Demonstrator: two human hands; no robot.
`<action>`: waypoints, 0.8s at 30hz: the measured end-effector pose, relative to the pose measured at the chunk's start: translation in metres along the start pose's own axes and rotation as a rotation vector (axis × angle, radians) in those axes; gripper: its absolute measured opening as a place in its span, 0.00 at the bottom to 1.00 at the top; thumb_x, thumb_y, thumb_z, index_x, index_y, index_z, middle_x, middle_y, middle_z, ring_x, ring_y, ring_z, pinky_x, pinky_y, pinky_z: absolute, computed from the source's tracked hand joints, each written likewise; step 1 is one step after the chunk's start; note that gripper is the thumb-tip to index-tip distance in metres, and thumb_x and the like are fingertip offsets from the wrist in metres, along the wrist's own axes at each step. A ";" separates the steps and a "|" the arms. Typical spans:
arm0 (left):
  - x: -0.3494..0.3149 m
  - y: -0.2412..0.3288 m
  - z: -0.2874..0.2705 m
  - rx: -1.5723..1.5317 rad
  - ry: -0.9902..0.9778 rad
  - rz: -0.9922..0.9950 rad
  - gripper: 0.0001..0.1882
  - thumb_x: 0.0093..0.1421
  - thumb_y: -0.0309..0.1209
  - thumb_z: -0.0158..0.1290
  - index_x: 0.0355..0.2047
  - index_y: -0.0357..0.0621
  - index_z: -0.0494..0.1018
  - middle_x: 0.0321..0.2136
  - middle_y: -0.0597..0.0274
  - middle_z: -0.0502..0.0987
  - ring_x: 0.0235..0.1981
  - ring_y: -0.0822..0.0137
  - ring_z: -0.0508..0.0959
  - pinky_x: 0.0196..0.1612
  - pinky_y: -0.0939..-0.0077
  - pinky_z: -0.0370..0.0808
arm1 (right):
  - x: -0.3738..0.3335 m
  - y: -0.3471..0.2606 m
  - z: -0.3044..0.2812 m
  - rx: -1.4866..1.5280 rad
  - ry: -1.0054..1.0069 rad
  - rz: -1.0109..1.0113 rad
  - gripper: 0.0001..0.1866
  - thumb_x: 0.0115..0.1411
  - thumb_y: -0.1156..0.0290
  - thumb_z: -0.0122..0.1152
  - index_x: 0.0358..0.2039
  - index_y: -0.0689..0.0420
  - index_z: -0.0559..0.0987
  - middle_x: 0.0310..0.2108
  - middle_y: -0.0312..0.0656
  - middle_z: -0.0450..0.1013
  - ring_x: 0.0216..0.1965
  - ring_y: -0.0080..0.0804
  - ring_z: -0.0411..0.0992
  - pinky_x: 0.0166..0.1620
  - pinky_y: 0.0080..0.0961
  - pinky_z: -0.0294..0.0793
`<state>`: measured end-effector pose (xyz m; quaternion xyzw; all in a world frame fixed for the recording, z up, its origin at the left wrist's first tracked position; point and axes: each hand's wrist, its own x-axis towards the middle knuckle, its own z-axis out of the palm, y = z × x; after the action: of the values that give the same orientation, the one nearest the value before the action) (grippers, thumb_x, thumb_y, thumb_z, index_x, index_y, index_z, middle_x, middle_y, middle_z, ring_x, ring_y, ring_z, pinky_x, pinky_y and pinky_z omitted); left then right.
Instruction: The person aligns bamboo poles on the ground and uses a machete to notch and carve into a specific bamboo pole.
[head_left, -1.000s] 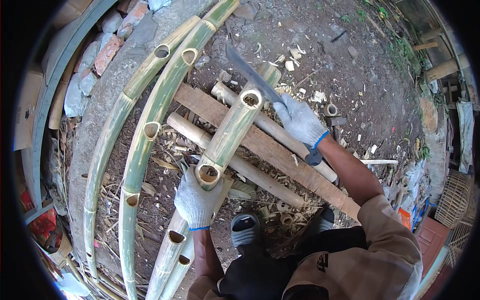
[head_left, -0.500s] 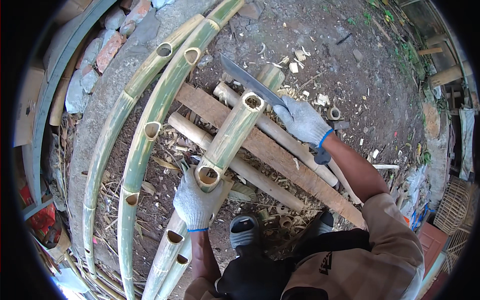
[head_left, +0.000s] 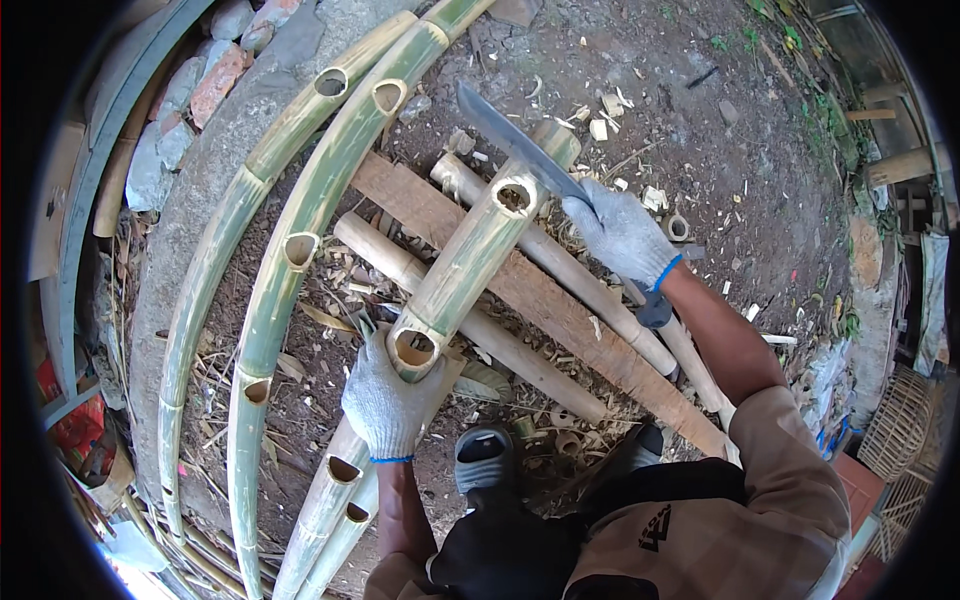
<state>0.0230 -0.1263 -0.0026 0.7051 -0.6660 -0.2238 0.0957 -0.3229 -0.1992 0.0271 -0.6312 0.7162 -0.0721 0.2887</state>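
Observation:
A green bamboo pole (head_left: 462, 265) with round holes cut in its wall slants away from me. My left hand (head_left: 385, 395), in a grey knitted glove with a blue cuff, wraps round it beside the nearer hole (head_left: 415, 348). My right hand (head_left: 622, 238), gloved the same way, is closed on the handle of a machete (head_left: 515, 140). The broad blade lies across the pole's far part, just beyond another hole (head_left: 514, 197). Whether its edge touches the bamboo I cannot tell. Part of the handle is hidden by the glove.
Under the pole lie a wooden plank (head_left: 560, 310) and pale bamboo poles (head_left: 520, 360). Two long holed bamboo poles (head_left: 275, 290) curve along the left. Wood chips (head_left: 612, 105) litter the soil. Stones (head_left: 215, 85) line the far left, and wicker baskets (head_left: 895, 425) stand at the right.
The machete and my right hand have shifted slightly right, with the blade tip a little farther away. My left hand keeps its hold on the bamboo pole. The whole view has shifted slightly.

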 end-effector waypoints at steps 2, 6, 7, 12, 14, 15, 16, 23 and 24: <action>-0.006 -0.004 -0.008 0.020 -0.007 -0.021 0.39 0.46 0.51 0.74 0.56 0.45 0.78 0.44 0.49 0.86 0.45 0.46 0.86 0.49 0.53 0.82 | -0.003 -0.020 -0.007 0.207 0.071 0.016 0.22 0.78 0.52 0.50 0.51 0.62 0.75 0.28 0.56 0.75 0.30 0.51 0.78 0.37 0.47 0.75; -0.005 0.001 -0.008 0.053 -0.045 -0.030 0.43 0.46 0.53 0.74 0.59 0.43 0.77 0.47 0.46 0.85 0.47 0.45 0.86 0.51 0.53 0.82 | 0.001 -0.007 0.010 0.024 0.017 -0.093 0.22 0.78 0.53 0.50 0.50 0.62 0.75 0.29 0.53 0.74 0.32 0.44 0.77 0.37 0.45 0.75; 0.000 0.002 -0.008 0.052 -0.036 -0.029 0.43 0.46 0.53 0.74 0.59 0.43 0.77 0.47 0.46 0.85 0.47 0.45 0.86 0.51 0.53 0.82 | 0.003 -0.002 0.007 -0.030 -0.035 -0.061 0.23 0.78 0.51 0.50 0.47 0.62 0.74 0.33 0.63 0.77 0.36 0.57 0.80 0.41 0.50 0.75; -0.006 0.000 -0.013 0.033 -0.057 -0.047 0.43 0.46 0.53 0.74 0.59 0.43 0.77 0.47 0.46 0.85 0.47 0.45 0.86 0.51 0.53 0.82 | 0.001 -0.005 0.011 0.112 0.065 -0.057 0.21 0.77 0.52 0.52 0.45 0.60 0.75 0.32 0.62 0.76 0.35 0.62 0.79 0.39 0.54 0.74; -0.001 0.000 -0.005 0.037 -0.035 -0.024 0.42 0.46 0.53 0.74 0.58 0.43 0.78 0.45 0.47 0.85 0.47 0.45 0.86 0.50 0.52 0.82 | 0.007 0.004 0.014 -0.049 -0.033 -0.118 0.20 0.77 0.53 0.53 0.46 0.61 0.76 0.30 0.59 0.76 0.31 0.57 0.78 0.37 0.49 0.75; -0.003 -0.001 -0.007 0.041 -0.040 -0.030 0.42 0.46 0.53 0.74 0.58 0.43 0.78 0.45 0.47 0.85 0.47 0.45 0.86 0.50 0.52 0.82 | 0.005 -0.005 0.008 -0.045 -0.040 -0.117 0.20 0.77 0.53 0.53 0.46 0.61 0.76 0.30 0.59 0.76 0.31 0.57 0.78 0.37 0.49 0.75; -0.004 -0.003 -0.010 0.022 -0.040 -0.031 0.43 0.46 0.53 0.75 0.58 0.43 0.78 0.45 0.46 0.85 0.47 0.45 0.86 0.50 0.52 0.82 | 0.004 -0.015 0.000 0.108 0.053 -0.038 0.20 0.78 0.54 0.52 0.47 0.61 0.76 0.31 0.60 0.76 0.33 0.59 0.79 0.39 0.50 0.75; -0.004 -0.004 -0.009 0.027 -0.022 -0.004 0.40 0.48 0.53 0.73 0.57 0.46 0.77 0.44 0.49 0.85 0.44 0.46 0.86 0.47 0.53 0.81 | 0.002 -0.027 -0.006 0.209 0.010 0.048 0.22 0.77 0.54 0.50 0.50 0.63 0.77 0.32 0.61 0.77 0.34 0.58 0.80 0.40 0.50 0.77; -0.002 -0.004 -0.009 0.005 -0.026 -0.015 0.41 0.46 0.53 0.74 0.56 0.46 0.77 0.44 0.48 0.85 0.44 0.46 0.86 0.48 0.53 0.81 | 0.003 -0.029 -0.003 0.276 0.068 0.061 0.23 0.78 0.53 0.50 0.52 0.63 0.77 0.30 0.57 0.76 0.34 0.51 0.79 0.39 0.48 0.77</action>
<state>0.0306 -0.1258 0.0035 0.7073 -0.6625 -0.2318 0.0838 -0.2998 -0.2083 0.0421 -0.5605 0.7278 -0.1825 0.3506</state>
